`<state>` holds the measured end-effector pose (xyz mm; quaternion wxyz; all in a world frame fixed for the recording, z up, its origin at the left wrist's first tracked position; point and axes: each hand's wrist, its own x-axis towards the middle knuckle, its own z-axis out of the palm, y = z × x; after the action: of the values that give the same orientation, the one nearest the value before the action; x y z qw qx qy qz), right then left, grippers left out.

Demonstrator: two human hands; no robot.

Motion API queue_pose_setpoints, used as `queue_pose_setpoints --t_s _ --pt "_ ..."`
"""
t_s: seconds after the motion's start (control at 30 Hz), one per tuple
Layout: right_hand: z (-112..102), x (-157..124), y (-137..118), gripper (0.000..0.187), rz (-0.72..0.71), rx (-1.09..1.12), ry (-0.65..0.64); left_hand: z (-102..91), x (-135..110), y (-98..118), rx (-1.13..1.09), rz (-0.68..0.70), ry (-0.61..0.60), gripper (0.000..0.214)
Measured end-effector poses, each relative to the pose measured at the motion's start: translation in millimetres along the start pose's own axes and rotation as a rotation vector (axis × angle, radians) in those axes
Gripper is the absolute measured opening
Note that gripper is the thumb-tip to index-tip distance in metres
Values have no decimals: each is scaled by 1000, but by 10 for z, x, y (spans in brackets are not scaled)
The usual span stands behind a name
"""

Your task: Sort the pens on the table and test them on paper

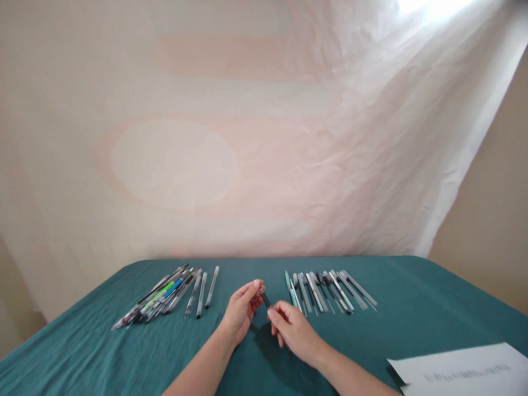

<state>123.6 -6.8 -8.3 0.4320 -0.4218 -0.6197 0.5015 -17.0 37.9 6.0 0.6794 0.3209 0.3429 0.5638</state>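
Note:
Over the middle of the table, my left hand (243, 307) and my right hand (291, 328) hold one dark pen (265, 298) between them. The left fingertips pinch its upper end, and the right thumb and fingers grip the lower end. The pen slants down to the right, and its ends are partly hidden by my fingers. To the left lies a heap of pens (165, 294), among them a green pen (165, 290) and a blue pen (173, 287). A row of pens and pen parts (322, 290) is spread out on the right.
A dark green cloth (124, 363) covers the table. At the front right lies a white sheet of paper (462, 366) with grey marks. Behind the table hangs a pale fabric backdrop (264, 165). Beside the left heap, a few clear pens (212, 287) lie apart.

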Motion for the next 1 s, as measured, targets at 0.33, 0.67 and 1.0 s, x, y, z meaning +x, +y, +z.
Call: queue_pose_setpoints --t_s 0.33,0.67,1.0 --pt "-2 21 21 34 47 14 -21 -137 157 56 486 199 91 38" --pt "2 15 -30 35 47 56 25 -4 490 -77 1071 300 -58 31" --pt "-34 30 -5 34 22 64 21 290 796 -285 1602 483 -42 21"
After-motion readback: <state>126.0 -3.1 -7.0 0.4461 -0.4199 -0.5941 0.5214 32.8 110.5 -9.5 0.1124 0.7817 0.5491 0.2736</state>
